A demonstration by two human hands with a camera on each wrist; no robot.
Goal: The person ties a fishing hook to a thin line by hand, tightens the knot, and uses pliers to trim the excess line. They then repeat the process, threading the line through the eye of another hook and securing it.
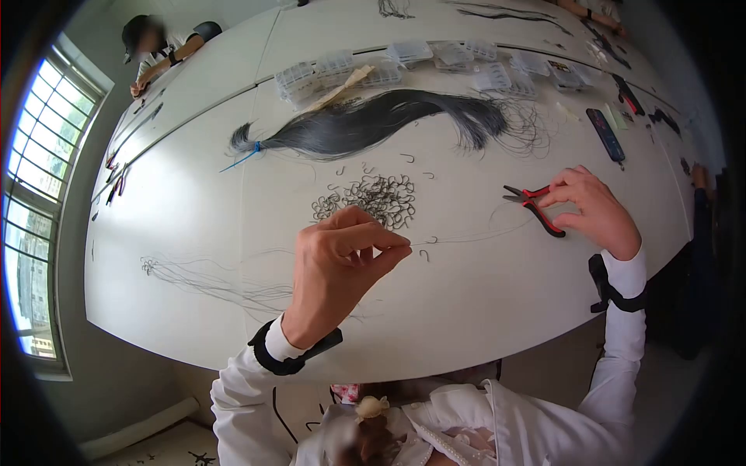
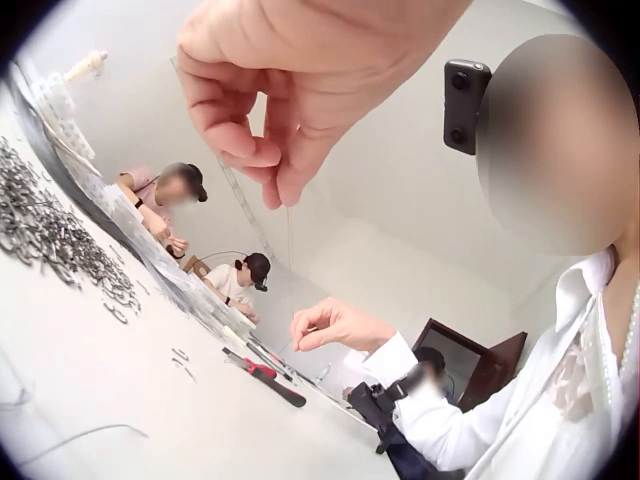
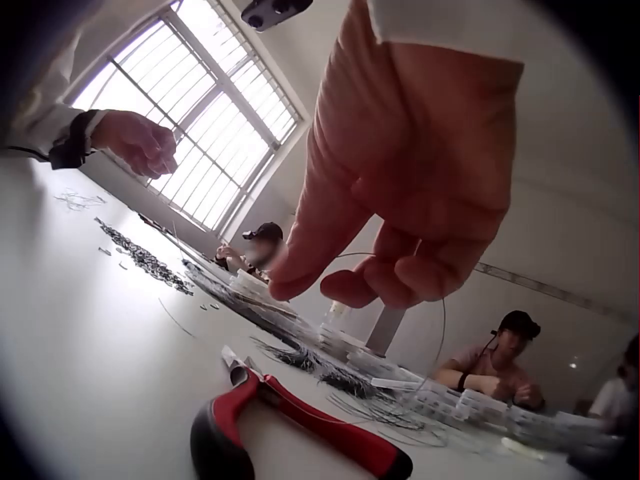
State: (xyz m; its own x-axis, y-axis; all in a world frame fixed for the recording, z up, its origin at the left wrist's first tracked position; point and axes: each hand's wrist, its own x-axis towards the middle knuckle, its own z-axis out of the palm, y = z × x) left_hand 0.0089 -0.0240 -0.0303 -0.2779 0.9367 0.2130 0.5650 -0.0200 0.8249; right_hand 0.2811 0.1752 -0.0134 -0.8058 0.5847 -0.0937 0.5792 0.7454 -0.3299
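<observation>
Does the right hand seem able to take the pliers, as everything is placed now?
Probably yes: the right hand hangs just above the pliers, and nothing bulky stands in the gap between them. Only a thin line runs by the fingers, which may hinder slightly.

on the table (image 1: 466,311), hooks (image 1: 381,200) lie before the strand bundle (image 1: 350,128), left of the pliers (image 1: 530,204).

We take this for a small hand-assembly workshop: a capped person (image 1: 186,46) and others sit along white counters (image 1: 186,186), where we see heaped fishhooks (image 1: 381,198), a tied bundle of dark filament (image 1: 342,128), clear compartment boxes (image 1: 409,51) and red-and-black pliers (image 1: 536,210).
</observation>
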